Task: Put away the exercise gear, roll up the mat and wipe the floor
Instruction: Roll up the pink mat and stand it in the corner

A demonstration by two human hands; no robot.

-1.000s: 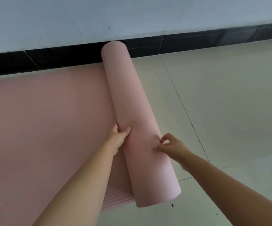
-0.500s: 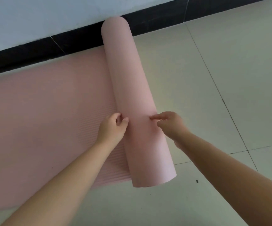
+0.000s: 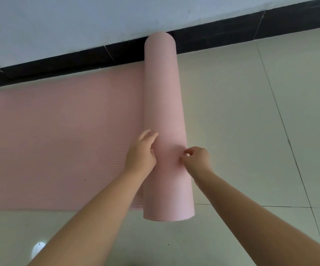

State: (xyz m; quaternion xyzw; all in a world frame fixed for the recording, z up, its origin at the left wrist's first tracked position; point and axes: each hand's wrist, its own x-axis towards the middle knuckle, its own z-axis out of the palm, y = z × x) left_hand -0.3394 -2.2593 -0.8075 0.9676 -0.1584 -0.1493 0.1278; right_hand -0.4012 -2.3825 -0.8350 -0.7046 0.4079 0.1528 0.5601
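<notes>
Pink mat roll [image 3: 164, 104] between both hands' fingers [image 3: 147, 136]

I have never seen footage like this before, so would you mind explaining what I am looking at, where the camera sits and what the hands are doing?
There is no machine here: a person wears a wide-angle camera on the head, looking forward and down at their own bare arms. On the pale tiled floor lies a pink mat, partly rolled into a thick roll whose far end reaches the black skirting under the wall. The left hand rests against the roll's left side with fingers fairly straight. The right hand touches the roll's right side with curled fingers; I cannot tell whether it pinches the mat. Neither hand carries anything else.
</notes>
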